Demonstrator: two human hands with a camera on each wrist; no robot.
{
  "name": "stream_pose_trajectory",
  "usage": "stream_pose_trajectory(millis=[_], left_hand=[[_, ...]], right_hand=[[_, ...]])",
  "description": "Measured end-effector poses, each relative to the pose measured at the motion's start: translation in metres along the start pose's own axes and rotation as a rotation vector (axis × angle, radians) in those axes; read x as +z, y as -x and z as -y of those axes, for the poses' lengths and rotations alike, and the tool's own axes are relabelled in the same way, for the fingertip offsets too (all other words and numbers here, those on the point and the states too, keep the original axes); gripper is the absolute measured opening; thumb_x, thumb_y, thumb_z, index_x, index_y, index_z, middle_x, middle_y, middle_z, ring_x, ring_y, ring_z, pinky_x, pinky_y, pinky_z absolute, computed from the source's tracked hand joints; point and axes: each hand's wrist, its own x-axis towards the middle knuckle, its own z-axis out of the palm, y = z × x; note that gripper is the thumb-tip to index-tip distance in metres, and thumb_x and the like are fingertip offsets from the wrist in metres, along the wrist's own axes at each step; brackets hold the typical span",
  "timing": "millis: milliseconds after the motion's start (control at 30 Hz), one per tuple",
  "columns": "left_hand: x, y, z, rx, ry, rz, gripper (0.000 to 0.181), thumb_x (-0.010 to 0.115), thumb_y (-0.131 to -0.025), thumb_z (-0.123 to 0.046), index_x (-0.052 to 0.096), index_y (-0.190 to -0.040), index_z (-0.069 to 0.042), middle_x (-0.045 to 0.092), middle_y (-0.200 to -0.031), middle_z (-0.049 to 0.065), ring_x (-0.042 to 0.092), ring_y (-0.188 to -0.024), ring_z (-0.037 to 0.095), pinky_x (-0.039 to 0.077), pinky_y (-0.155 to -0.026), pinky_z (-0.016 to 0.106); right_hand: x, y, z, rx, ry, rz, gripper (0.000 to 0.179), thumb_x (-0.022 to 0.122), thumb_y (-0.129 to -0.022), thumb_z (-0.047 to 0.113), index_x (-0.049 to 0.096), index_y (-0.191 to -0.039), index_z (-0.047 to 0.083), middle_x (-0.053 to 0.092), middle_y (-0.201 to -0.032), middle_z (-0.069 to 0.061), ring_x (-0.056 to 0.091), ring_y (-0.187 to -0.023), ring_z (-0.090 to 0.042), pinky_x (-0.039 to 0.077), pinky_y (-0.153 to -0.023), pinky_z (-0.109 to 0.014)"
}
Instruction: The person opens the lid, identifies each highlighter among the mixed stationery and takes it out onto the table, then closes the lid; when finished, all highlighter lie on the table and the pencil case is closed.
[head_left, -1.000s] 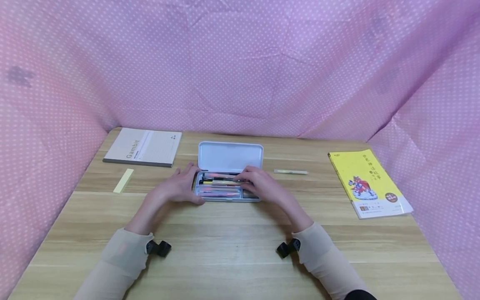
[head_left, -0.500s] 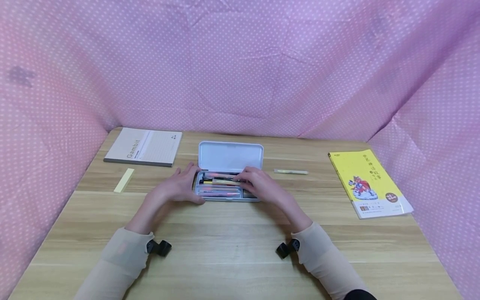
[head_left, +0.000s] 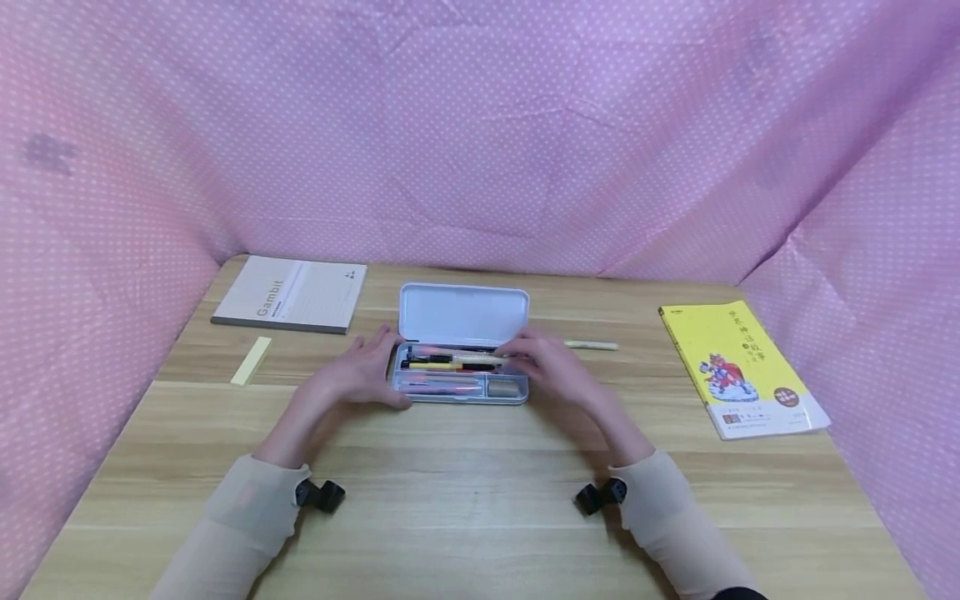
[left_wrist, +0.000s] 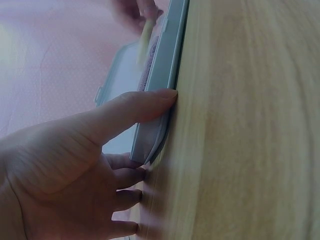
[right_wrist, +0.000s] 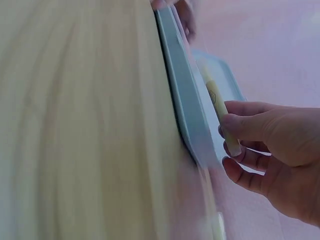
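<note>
A light blue pencil case [head_left: 463, 312] lies with its lid tipped back on the wooden table. My left hand [head_left: 360, 371] holds its left end, thumb on the front wall and fingers around the far corner. Between thumb and fingers of my right hand [head_left: 547, 362] is a pale yellow highlighter [right_wrist: 217, 102], pinched near one end and held over the case's right part. Inside the case, a yellow-and-black pen [head_left: 438, 365] and other pens fill the back compartment. Pinkish pens [head_left: 441, 385] occupy the front one, beside a small greyish block [head_left: 504, 388].
A second pale highlighter [head_left: 592, 345] lies right of the case, partly behind my right hand. The grey notebook [head_left: 300, 293] and a pale yellow strip [head_left: 251, 360] are at left. At right lies a yellow book [head_left: 742, 367]. Pink dotted cloth [head_left: 480, 150] borders the table.
My right hand has moved rightward with the highlighter, uncovering the case's right compartment and the yellow-and-black pen. My left hand stays on the case's left end.
</note>
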Motion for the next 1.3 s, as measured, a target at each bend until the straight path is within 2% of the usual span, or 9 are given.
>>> stream_pose_trajectory(millis=[133,267,400,533,733,900,1100,1300], left_hand=[[0.000,0.000,-0.001,-0.007,-0.005,0.002,0.109,0.085,-0.072,-0.048,0.028,-0.154,-0.004,0.009,-0.169,0.034,0.011,-0.151,0.064,0.014,-0.126,0.072],[-0.001,0.000,-0.002,-0.001,-0.011,-0.001,0.109,0.085,-0.071,-0.048,0.029,-0.153,-0.003,0.010,-0.168,0.034,0.013,-0.151,0.063,0.013,-0.126,0.071],[0.000,0.000,-0.002,0.010,-0.010,-0.003,0.109,0.085,-0.070,-0.048,0.030,-0.152,-0.003,0.011,-0.168,0.035,0.014,-0.152,0.062,0.013,-0.127,0.070],[0.001,0.000,-0.002,0.006,-0.009,-0.001,0.108,0.085,-0.071,-0.048,0.030,-0.152,-0.003,0.011,-0.168,0.034,0.013,-0.152,0.062,0.013,-0.127,0.070],[0.001,0.001,-0.002,0.004,-0.005,-0.005,0.109,0.085,-0.071,-0.048,0.029,-0.153,-0.003,0.012,-0.168,0.034,0.014,-0.151,0.064,0.014,-0.126,0.072],[0.002,0.001,-0.001,-0.003,-0.005,-0.003,0.109,0.085,-0.071,-0.048,0.029,-0.153,-0.004,0.011,-0.169,0.033,0.013,-0.151,0.063,0.015,-0.126,0.071],[0.002,0.000,0.000,0.001,-0.001,-0.004,0.109,0.085,-0.071,-0.048,0.029,-0.153,-0.003,0.011,-0.169,0.034,0.013,-0.153,0.061,0.012,-0.128,0.069],[0.001,0.000,0.000,0.009,-0.003,-0.008,0.108,0.085,-0.071,-0.048,0.030,-0.152,-0.003,0.011,-0.168,0.034,0.014,-0.154,0.058,0.010,-0.129,0.067]], right_hand=[[-0.017,0.021,-0.022,0.008,-0.056,-0.061,0.027,0.069,-0.091,-0.004,0.076,-0.115,0.005,0.077,-0.108,-0.012,0.072,-0.099,-0.026,0.063,-0.090,-0.041],[-0.033,0.045,-0.048,0.074,-0.117,-0.103,0.029,0.069,-0.090,-0.007,0.075,-0.116,0.003,0.076,-0.107,-0.012,0.070,-0.097,-0.026,0.063,-0.088,-0.032],[-0.048,0.065,-0.071,0.097,-0.107,-0.127,0.028,0.069,-0.089,-0.009,0.075,-0.114,0.002,0.075,-0.105,-0.013,0.069,-0.095,-0.026,0.061,-0.086,-0.025],[-0.058,0.078,-0.086,0.100,-0.059,-0.138,0.027,0.069,-0.089,-0.009,0.075,-0.113,0.003,0.075,-0.105,-0.012,0.070,-0.096,-0.026,0.061,-0.087,-0.026],[-0.066,0.083,-0.092,0.126,0.013,-0.137,0.026,0.072,-0.088,-0.005,0.077,-0.112,0.006,0.076,-0.107,-0.010,0.071,-0.097,-0.026,0.063,-0.086,-0.032],[-0.066,0.081,-0.092,0.158,0.040,-0.127,0.026,0.074,-0.088,-0.002,0.078,-0.111,0.010,0.076,-0.104,-0.006,0.071,-0.093,-0.021,0.062,-0.083,-0.028],[-0.063,0.079,-0.094,0.157,0.088,-0.132,0.025,0.076,-0.087,-0.001,0.079,-0.109,0.012,0.076,-0.100,-0.005,0.070,-0.088,-0.020,0.060,-0.078,-0.027],[-0.060,0.077,-0.096,0.159,0.112,-0.100,0.024,0.075,-0.088,0.000,0.079,-0.109,0.012,0.077,-0.101,-0.006,0.071,-0.091,-0.022,0.061,-0.081,-0.036]])
